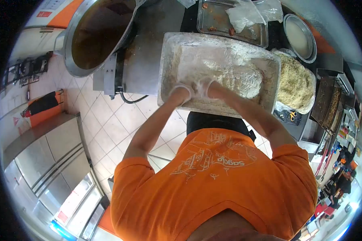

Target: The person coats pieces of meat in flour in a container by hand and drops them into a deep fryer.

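Note:
A large rectangular tub [163, 66] of white flour [241, 80] stands on the counter in front of me. My left hand [184, 91], in a clear glove, reaches into the flour near the tub's front left. Close beside it, my right hand [204, 85], gloved as well, is down in the flour too. Flour dust and blur hide the fingers of both hands, so I cannot make out whether they hold anything. A clumpy white mound rises in the tub, right of my hands.
A big pot of brown liquid [102, 34] stands at the left. Behind the tub lies a metal tray [213, 30] with a plastic bag [245, 16]. To the right are a bowl of pale liquid [297, 38], a heap of crumbs [295, 82] and yellow-handled scissors [293, 115].

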`<state>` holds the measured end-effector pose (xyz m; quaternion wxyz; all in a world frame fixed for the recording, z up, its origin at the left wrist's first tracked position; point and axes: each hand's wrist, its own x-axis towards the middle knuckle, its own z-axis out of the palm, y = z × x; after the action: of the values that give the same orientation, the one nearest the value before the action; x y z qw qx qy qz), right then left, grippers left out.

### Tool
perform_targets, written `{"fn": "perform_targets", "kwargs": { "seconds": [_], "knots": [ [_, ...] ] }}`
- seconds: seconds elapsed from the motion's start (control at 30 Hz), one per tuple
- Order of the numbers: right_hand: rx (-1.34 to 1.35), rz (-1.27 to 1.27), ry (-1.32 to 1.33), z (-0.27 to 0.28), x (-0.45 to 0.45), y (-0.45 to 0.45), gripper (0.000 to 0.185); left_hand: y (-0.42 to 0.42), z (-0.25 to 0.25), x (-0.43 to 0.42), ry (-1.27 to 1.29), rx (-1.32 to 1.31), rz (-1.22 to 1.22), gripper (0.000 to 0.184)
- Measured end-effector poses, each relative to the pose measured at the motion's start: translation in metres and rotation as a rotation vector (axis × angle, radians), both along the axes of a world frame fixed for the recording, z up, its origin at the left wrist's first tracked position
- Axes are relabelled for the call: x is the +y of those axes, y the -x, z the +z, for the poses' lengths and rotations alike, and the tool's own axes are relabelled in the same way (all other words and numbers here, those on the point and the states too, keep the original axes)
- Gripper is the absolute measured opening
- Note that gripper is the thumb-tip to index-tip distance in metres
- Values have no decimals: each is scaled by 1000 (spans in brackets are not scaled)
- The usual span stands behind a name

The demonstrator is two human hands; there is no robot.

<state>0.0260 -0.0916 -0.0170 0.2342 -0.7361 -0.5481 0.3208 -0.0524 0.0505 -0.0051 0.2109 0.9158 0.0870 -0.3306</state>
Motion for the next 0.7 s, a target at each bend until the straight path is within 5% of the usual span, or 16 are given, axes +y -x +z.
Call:
{"fn": "perform_targets", "kwargs": {
  "seconds": [0.07, 0.1, 0.2, 0.3, 0.4, 0.43, 0.5, 0.57, 0.7],
  "knots": [
    [-270, 39, 410, -3, 9, 22, 26, 9, -21, -16, -22, -122, 88, 28],
    [-287, -324, 183, -8, 11, 34, 21, 8, -18, -20, -52, -248, 168, 25],
    [-392, -300, 57, -18, 22, 29, 16, 8, -2, -8, 20, -389, 230, 22],
    [-315, -216, 168, -14, 32, 9, 13, 0, -8, -3, 74, -261, 210, 24],
    [-403, -196, 58, -22, 28, -3, 14, 13, -81, 13, -21, -206, -8, 36],
    [-403, -196, 56, -15, 26, -1, 14, 9, -58, 8, -24, -206, -8, 36],
    [-390, -158, 134, -4, 24, 6, 15, 1, -18, -2, -31, -200, 340, 38],
    [-441, -166, 83, -13, 22, 15, 16, -1, -54, 10, -10, -215, 325, 40],
    [-485, -245, -67, -16, 35, 4, 14, -8, -23, 9, 200, -215, 403, 37]
  ]
}}
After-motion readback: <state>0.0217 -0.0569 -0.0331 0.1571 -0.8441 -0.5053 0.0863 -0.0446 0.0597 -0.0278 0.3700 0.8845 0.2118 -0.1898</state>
